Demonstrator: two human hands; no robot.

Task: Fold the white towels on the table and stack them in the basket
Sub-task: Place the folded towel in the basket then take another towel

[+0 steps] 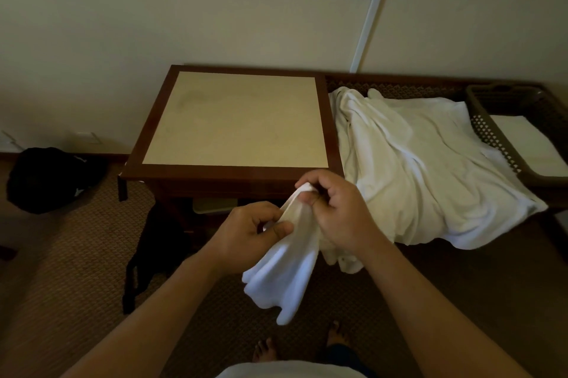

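Both hands meet just in front of the near edge of the wooden worktop [233, 119], working the same small white towel [285, 270]; the left hand [246, 239] has its grip closed on the cloth, thumb pressed over a fold against curled fingers; the right hand [335, 211] pinches the towel's upper edge between thumb and forefinger, the other fingers curled beside them; from the two grips the towel hangs down in loose folds, clear of the floor. To the right of the right grip a heap of white towels [424, 168] lies crumpled on a dark lattice-topped bench [399, 85], one corner drooping over its near edge; beyond the heap, farther right, a brown plastic basket [488, 135] holds a flat folded white towel [528, 144]. Left of the left grip, a black bag [46, 178] sits on the carpet [76, 254] by the wall.
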